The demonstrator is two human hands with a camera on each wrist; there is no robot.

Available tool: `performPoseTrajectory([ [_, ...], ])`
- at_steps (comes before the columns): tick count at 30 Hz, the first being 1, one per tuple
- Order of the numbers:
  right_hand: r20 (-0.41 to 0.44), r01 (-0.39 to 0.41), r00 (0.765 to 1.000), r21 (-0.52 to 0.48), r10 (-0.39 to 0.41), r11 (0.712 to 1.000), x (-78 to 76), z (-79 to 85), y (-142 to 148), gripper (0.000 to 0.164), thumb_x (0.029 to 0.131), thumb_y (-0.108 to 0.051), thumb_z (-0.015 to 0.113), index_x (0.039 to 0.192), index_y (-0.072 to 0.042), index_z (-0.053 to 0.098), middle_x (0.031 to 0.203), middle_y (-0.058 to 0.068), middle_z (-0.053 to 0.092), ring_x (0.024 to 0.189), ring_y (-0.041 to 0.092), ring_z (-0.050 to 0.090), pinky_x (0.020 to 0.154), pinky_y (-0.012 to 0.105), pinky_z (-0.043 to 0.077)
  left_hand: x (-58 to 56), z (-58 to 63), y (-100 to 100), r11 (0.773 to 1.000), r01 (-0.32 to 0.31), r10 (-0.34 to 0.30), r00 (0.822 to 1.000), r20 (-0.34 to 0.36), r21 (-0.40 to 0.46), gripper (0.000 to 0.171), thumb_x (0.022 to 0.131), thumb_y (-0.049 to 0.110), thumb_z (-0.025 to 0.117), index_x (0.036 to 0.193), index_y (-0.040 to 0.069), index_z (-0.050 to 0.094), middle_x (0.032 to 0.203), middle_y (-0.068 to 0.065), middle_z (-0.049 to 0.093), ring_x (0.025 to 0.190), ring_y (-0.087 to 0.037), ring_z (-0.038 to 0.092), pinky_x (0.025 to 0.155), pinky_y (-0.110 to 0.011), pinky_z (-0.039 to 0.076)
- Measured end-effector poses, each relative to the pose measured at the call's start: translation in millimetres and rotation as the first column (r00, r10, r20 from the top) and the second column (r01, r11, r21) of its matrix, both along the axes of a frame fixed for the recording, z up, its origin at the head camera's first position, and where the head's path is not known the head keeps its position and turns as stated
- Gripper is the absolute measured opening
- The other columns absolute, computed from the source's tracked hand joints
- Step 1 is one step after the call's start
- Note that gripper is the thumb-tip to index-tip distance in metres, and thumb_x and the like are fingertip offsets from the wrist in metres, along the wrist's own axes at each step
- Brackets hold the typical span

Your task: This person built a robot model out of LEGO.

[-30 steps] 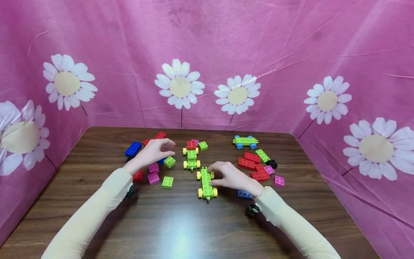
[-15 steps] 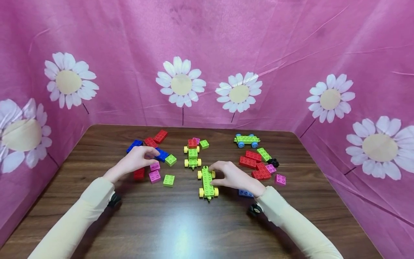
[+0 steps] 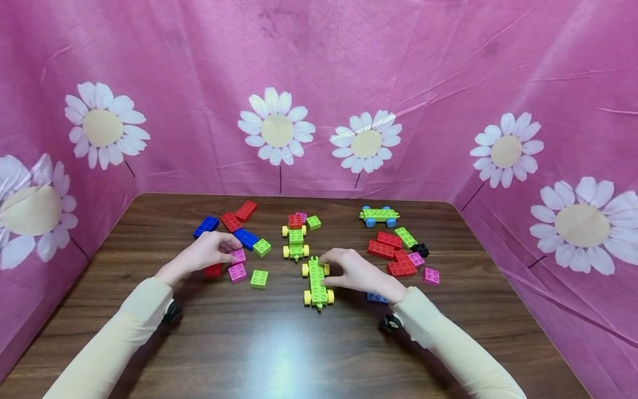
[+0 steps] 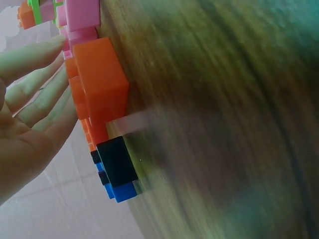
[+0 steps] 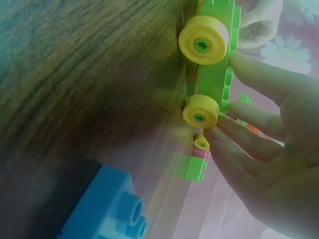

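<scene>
Two pieces in play: my right hand (image 3: pixel 360 272), half curled, holds the green wheeled base (image 3: pixel 317 281) on the tabletop (image 3: pixel 224 343); leftward, my left hand (image 3: pixel 203 253), half parted, touches a pink brick (image 3: pixel 240 256), grip unclear. Both look light, stiff plastic; I'd pinch the brick's sides and avoid the base's yellow wheels (image 5: pixel 213 31), which may roll.

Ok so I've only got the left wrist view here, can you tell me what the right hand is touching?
Observer: The right hand is touching a green base with yellow wheels.
Operator: Any other wheels farther over to the right?
Observer: Yes, a green base with blue wheels stands near the far edge of the table.
Operator: And what's on the person's side of that hand?
Observer: A blue brick, partly hidden in the head view.
</scene>
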State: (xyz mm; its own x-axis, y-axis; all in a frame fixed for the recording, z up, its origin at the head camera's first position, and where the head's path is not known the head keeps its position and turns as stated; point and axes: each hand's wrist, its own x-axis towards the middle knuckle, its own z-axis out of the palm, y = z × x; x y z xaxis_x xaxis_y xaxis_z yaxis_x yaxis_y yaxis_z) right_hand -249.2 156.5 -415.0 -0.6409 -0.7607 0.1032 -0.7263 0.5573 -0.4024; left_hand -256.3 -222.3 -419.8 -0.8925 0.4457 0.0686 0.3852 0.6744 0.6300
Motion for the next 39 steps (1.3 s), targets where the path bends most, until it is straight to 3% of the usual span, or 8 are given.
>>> performPoseTrajectory([
  [10, 0.007, 0.006, 1.000, 0.000, -0.006, 1.000, -0.5, 0.2, 0.7, 0.042, 0.086, -0.031, 0.078, 0.118, -0.006, 0.067, 0.115, 0.007, 0.071, 0.106, 0.018, 0.067, 0.092, 0.035, 0.056, -4.4, 1.8, -1.3, 0.998, -0.005, 0.005, 1.000, 0.000, -0.066, 0.027, 0.083, 0.013, 0.078, 0.103, -0.004, 0.071, 0.096, -0.017, 0.075, 0.090, -0.030, 0.071, 0.083, -0.047, 0.058],
  [21, -0.008, 0.019, 1.000, 0.000, -0.019, 1.000, -1.4, 2.1, 3.0, 0.041, 0.086, -0.030, 0.078, 0.117, -0.005, 0.068, 0.114, 0.008, 0.072, 0.108, 0.019, 0.068, 0.094, 0.036, 0.056, -5.1, 0.6, -1.2, 0.997, -0.022, 0.019, 0.999, -0.049, -0.071, 0.031, 0.076, 0.013, 0.085, 0.095, -0.005, 0.068, 0.086, -0.014, 0.072, 0.082, -0.027, 0.068, 0.078, -0.044, 0.057],
  [28, -0.008, 0.027, 1.000, -0.004, -0.027, 1.000, -0.2, 1.7, 2.9, 0.041, 0.086, -0.029, 0.078, 0.116, -0.003, 0.068, 0.113, 0.009, 0.072, 0.106, 0.021, 0.068, 0.093, 0.037, 0.056, -4.3, 1.6, -1.9, 0.993, -0.029, 0.023, 0.998, -0.054, -0.113, 0.025, 0.078, 0.014, 0.082, 0.094, -0.003, 0.070, 0.086, -0.012, 0.073, 0.081, -0.024, 0.068, 0.075, -0.040, 0.057],
  [39, 0.008, 0.040, 0.999, -0.013, -0.040, 0.999, 0.3, -2.1, 2.8, 0.039, 0.086, -0.027, 0.078, 0.114, -0.001, 0.069, 0.109, 0.010, 0.073, 0.098, 0.018, 0.069, 0.087, 0.033, 0.057, -2.0, 10.3, 1.1, 0.997, -0.055, 0.054, 0.998, -0.035, -0.052, 0.025, 0.082, 0.010, 0.077, 0.102, -0.003, 0.070, 0.094, -0.015, 0.074, 0.087, -0.026, 0.071, 0.080, -0.044, 0.059],
])
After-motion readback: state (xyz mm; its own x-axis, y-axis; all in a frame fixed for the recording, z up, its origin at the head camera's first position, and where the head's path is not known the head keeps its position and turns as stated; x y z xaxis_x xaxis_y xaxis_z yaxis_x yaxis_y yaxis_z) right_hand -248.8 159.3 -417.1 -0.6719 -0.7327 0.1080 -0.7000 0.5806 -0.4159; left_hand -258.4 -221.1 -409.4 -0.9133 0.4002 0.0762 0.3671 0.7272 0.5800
